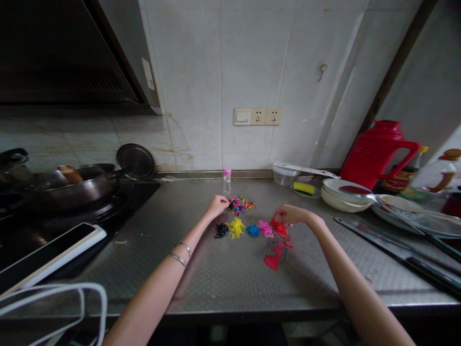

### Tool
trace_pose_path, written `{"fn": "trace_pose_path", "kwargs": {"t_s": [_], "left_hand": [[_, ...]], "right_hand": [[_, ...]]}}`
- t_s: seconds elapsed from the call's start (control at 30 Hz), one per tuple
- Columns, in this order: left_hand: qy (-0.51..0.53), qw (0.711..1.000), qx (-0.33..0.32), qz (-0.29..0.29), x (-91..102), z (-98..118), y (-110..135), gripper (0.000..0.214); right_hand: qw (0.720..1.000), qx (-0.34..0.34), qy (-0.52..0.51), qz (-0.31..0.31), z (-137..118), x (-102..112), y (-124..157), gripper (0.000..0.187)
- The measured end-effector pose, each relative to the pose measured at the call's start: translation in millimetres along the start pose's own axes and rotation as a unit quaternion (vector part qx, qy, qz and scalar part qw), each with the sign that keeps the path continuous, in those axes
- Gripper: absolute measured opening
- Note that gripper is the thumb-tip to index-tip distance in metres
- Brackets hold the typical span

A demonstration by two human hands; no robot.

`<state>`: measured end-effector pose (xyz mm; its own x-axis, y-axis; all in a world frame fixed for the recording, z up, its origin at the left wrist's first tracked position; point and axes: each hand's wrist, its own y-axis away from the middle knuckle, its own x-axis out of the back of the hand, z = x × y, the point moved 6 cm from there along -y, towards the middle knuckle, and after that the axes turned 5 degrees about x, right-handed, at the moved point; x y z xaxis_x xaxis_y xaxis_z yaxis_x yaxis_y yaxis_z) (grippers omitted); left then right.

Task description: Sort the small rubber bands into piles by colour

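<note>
My left hand (217, 206) is closed in a pinch at the left edge of a heap of mixed-colour small rubber bands (241, 205); anything between its fingertips is too small to make out. My right hand (290, 215) reaches down over a pile of red rubber bands (279, 228), its fingers curled together and partly hidden. In a row in front of the heap lie black bands (222, 230), yellow bands (236, 228), blue bands (253, 230) and pink bands (265, 228). Behind my left hand stands a small clear bottle with a pink top (226, 180).
A torn-looking red and clear piece (273, 257) lies nearest me on the steel counter (223, 288). At left are a stove with a pan (79, 187) and a white-edged device (54, 257). Bowls (344, 197), a red thermos (378, 154) and a long black-handled tool (396, 254) occupy the right.
</note>
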<state>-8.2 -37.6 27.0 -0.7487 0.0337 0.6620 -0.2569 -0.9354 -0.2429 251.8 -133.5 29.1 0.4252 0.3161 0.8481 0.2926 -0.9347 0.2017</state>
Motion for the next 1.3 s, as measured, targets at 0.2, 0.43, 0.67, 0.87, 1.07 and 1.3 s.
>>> {"fn": "trace_pose_path", "kwargs": {"t_s": [0.2,0.43,0.67,0.87,1.07,1.3], "left_hand": [[-0.028,0.997,-0.025,-0.065,-11.2,10,6,0.025],[-0.065,0.985,-0.043,-0.156,-24.4,21,18,0.019],[-0.081,0.986,-0.029,-0.141,-26.0,19,19,0.018],[-0.067,0.987,-0.033,-0.14,-27.9,19,19,0.017],[-0.045,0.99,-0.03,-0.132,-31.5,16,18,0.018],[-0.011,0.991,-0.021,-0.132,-36.4,10,15,0.017]], "right_hand": [[0.997,0.008,0.008,0.08,-12,20,3,0.042],[0.984,0.028,0.025,0.176,-24,29,-17,0.032],[0.974,0.03,0.038,0.219,-9,14,-26,0.031],[0.967,0.008,0.051,0.249,7,15,-24,0.031],[0.967,0.002,0.072,0.243,13,11,-24,0.031],[0.967,-0.009,0.083,0.241,18,8,-23,0.03]]}}
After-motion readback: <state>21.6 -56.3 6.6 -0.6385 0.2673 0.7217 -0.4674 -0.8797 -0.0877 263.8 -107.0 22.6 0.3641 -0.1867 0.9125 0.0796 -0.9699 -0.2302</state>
